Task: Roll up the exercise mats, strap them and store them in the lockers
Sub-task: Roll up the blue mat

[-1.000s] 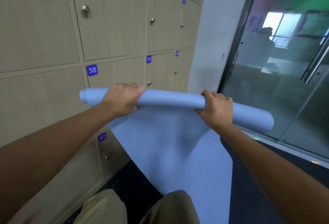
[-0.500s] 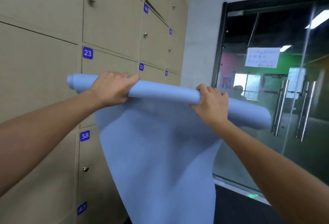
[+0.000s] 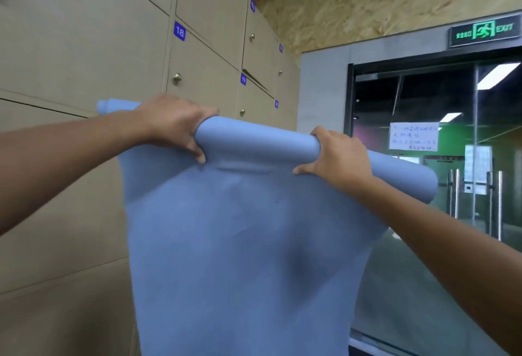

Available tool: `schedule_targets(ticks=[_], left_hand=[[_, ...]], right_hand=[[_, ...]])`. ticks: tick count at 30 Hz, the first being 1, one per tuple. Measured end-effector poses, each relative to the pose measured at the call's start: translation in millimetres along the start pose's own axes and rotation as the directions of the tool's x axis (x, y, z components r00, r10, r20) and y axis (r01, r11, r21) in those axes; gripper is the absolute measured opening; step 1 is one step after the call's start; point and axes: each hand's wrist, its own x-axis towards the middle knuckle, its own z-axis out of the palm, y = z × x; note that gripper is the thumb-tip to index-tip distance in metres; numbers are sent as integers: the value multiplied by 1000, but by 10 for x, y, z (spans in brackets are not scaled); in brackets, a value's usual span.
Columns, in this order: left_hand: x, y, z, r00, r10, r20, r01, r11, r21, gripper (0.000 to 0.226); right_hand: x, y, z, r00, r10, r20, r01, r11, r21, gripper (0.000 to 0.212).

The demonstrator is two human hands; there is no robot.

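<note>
Mat [image 3: 240, 242] was half-rolled, tail hanging. Left hand [image 3: 172, 124] and right hand [image 3: 341, 155] had fingers clamped on the roll; winding needed even tension, edges aligned.

On my left I see a wall of beige wooden lockers [image 3: 84, 44] with round metal knobs [image 3: 177, 78] and small blue number tags, one reading 18 [image 3: 180, 31]. Above and far ahead, the upper wall is rough chipboard [image 3: 381, 2]. To the right, a grey wall panel [image 3: 322, 90] meets a black-framed glass door [image 3: 423, 214] with upright steel handles [image 3: 454, 194]. A green exit sign [image 3: 484, 31] glows over it, a paper notice [image 3: 413, 136] is stuck to the glass, and ceiling strip lights [image 3: 498, 73] shine beyond.
</note>
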Motion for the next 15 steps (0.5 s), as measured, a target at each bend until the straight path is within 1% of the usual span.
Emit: schedule_targets(ticks=[2, 5, 8, 13, 15], left_hand=[[-186, 54, 22, 998, 3, 58, -2, 1000, -12, 69], [-518, 224, 161, 986, 11, 167, 2, 997, -77, 65], [-838, 412, 354, 963, 28, 267, 0, 995, -104, 68], [-1438, 717, 640, 888, 78, 453, 7, 983, -183, 73], [-1747, 847, 796, 848, 103, 520, 19, 974, -224, 72]], right_hand=[[-183, -55, -22, 998, -18, 65, 17, 1000, 6, 72], [-576, -129, -31, 984, -25, 179, 25, 1000, -1, 74], [-1029, -182, -14, 956, -30, 292, 24, 999, 24, 71], [-1779, -347, 47, 864, -47, 501, 3, 996, 88, 69], [-2073, -428, 68, 808, -57, 586, 6, 996, 88, 69]])
